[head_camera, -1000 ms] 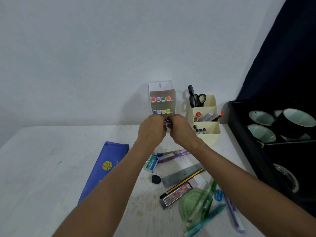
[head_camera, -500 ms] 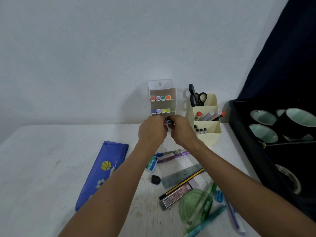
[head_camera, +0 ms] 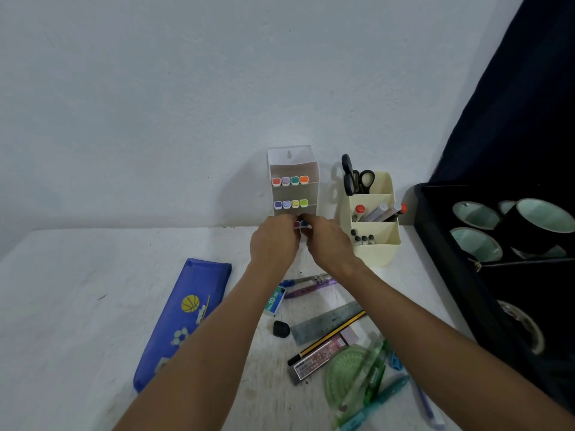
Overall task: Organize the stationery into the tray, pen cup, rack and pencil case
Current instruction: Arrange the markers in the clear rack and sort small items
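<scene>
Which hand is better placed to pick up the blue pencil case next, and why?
Left. The left hand is on the same side as the blue pencil case, while the right hand would have to cross over the left forearm. Both are at the marker rack.

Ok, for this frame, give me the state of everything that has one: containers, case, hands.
Marker rack: upright at the wall, top two tiers hold four markers each.
Pen cup: upright, holding scissors and pens.
Pencil case: flat on the table, appears closed.
Left hand: at the rack's bottom tier, grip hidden.
Right hand: same tier, grip hidden.
</scene>
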Motion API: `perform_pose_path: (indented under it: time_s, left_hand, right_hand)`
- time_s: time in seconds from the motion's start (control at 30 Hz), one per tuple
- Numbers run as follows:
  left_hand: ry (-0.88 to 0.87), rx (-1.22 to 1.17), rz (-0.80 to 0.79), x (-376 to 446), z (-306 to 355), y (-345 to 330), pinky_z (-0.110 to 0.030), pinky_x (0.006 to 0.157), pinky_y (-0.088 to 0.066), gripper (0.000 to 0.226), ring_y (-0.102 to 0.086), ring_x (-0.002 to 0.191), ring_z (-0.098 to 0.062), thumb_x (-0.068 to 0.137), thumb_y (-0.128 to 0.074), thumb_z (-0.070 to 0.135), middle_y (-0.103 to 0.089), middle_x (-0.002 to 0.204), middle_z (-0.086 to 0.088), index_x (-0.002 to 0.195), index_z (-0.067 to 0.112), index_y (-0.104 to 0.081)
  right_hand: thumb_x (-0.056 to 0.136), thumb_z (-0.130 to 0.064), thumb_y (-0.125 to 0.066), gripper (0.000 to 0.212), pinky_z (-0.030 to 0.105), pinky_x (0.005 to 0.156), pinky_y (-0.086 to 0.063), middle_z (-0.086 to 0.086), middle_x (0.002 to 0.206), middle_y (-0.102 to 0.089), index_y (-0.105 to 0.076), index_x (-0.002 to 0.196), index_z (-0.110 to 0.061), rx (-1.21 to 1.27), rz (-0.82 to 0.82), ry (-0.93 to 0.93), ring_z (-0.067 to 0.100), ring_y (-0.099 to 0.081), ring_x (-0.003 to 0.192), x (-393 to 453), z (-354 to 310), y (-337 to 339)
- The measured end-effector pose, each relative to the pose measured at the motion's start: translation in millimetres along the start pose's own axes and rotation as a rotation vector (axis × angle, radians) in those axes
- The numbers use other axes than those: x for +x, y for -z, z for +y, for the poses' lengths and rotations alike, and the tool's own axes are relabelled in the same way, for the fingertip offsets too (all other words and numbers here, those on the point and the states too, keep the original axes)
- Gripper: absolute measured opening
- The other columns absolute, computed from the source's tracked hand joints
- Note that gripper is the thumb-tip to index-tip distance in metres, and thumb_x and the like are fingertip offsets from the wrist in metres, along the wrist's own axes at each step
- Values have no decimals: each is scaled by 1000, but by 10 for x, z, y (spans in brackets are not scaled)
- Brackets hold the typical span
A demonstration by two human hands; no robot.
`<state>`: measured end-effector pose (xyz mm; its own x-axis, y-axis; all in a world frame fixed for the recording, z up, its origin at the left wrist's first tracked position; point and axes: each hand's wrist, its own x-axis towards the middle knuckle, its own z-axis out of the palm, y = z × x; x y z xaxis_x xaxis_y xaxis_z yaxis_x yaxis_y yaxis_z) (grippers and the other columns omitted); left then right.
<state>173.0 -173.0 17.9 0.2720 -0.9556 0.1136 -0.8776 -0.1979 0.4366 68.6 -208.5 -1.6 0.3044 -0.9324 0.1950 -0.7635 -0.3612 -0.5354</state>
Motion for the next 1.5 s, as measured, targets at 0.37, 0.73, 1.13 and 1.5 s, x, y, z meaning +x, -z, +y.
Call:
perform_pose_path:
  time_s: [0.37,0.73,1.13,1.5]
  left_hand:
    - [-175,-85,18,-366,-173,13,-42,75,-54,56,-63,83,-31,91,-51,23,-68,91,-12,144,26,-33]
    - [-274,-86,32,-946,-797,-415,-31,74,-43,29,-57,87,-31,84,-65,14,-61,96,-15,109,0,-66]
    - [-322,27,121,-1138,-821,-581,-47,92,-45,48,-53,109,-39,88,-35,27,-58,121,-25,117,0,-63]
    - [-223,-48,88,-1226,-791,-540,-43,106,-35,53,-42,126,-34,93,-29,41,-49,134,-18,126,10,-58]
  right_hand:
    - [95,-8,-51,51,20,75,-42,21,108,-66,-37,144,-13,160,-168,65,24,-61,86,-414,-64,267]
    - [90,-19,-60,22,19,71,-39,-5,103,-62,-66,110,-24,-151,-555,-128,8,-53,80,-1530,525,1069]
    - [86,-29,-65,23,21,43,-34,-2,72,-51,-57,98,-10,-217,-477,-559,9,-52,57,-2219,634,978]
    - [96,-20,-45,15,28,47,-36,8,87,-56,-49,105,-9,-34,-141,-290,20,-51,62,-1950,291,1048]
